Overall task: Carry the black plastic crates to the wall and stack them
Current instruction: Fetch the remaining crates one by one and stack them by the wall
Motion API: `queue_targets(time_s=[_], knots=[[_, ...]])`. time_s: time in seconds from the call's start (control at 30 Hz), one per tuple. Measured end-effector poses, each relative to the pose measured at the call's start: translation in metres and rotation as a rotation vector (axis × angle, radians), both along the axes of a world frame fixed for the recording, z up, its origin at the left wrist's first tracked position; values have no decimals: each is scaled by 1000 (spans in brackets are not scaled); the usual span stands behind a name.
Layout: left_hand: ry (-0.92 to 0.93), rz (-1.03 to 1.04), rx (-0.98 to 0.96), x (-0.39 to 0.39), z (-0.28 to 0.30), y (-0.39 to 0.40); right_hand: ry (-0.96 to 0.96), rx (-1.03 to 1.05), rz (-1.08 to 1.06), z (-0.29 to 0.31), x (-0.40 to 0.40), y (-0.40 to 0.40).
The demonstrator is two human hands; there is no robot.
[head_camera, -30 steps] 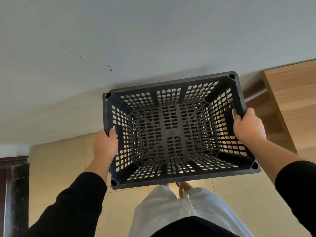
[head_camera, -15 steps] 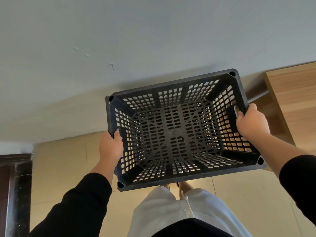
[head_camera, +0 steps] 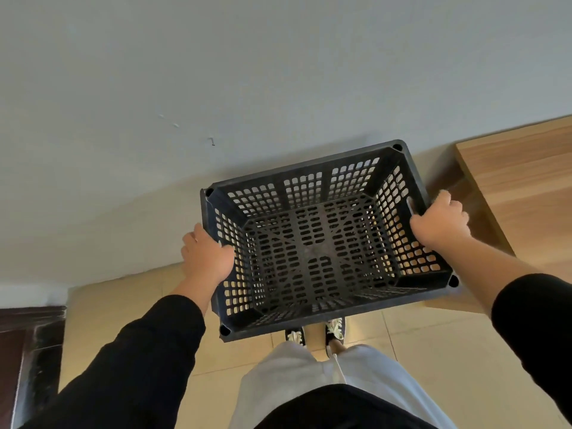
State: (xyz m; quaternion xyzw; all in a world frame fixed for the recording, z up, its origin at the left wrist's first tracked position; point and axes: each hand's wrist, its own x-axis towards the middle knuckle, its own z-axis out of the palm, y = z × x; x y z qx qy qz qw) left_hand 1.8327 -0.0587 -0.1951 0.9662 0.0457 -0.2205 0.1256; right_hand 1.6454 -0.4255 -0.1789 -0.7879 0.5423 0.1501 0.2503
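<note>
An empty black plastic crate (head_camera: 322, 252) with perforated walls and floor hangs in front of me, open side up, its far edge close to the grey wall (head_camera: 278, 72). My left hand (head_camera: 207, 255) grips the crate's left rim. My right hand (head_camera: 439, 221) grips the right rim beside a handle slot. Both sleeves are black. No other crate shows in this view.
Beige floor tiles (head_camera: 123, 305) run under the crate to the wall. A wooden surface (head_camera: 520, 181) stands at the right, close to the crate's right side. A dark door frame (head_camera: 28, 351) sits at the lower left. My two shoes (head_camera: 315, 332) show just under the crate's near edge.
The crate has come down and away from me towards the base of the wall, both hands still on its rims. My shoes now show below its near edge.
</note>
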Motion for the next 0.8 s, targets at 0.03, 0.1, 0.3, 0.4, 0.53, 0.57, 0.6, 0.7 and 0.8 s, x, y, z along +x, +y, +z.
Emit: queue_targets(time_s=[0.03,0.1,0.3,0.4,0.53,0.57,0.6,0.7,0.8], knots=[[-47,-86,18,-3,5,-2,-10,-9,11,6,-5,6],[-59,-233,14,-7,14,-9,-18,-6,22,16,-16,19],[77,-613,-107,-16,38,-40,-21,72,-18,40,-59,64],[108,-780,-136,-29,49,-54,-57,80,-99,52,-87,90],[107,-955,-165,-59,61,-68,-103,57,-231,62,-131,126],[106,-995,-170,-68,63,-72,-108,55,-267,63,-143,134],[104,-1036,-170,-79,65,-77,-115,56,-302,63,-157,143],[92,-1164,-158,-118,72,-95,-159,23,-416,63,-201,168],[86,-1303,-158,-163,79,-115,-209,-42,-523,60,-248,191]])
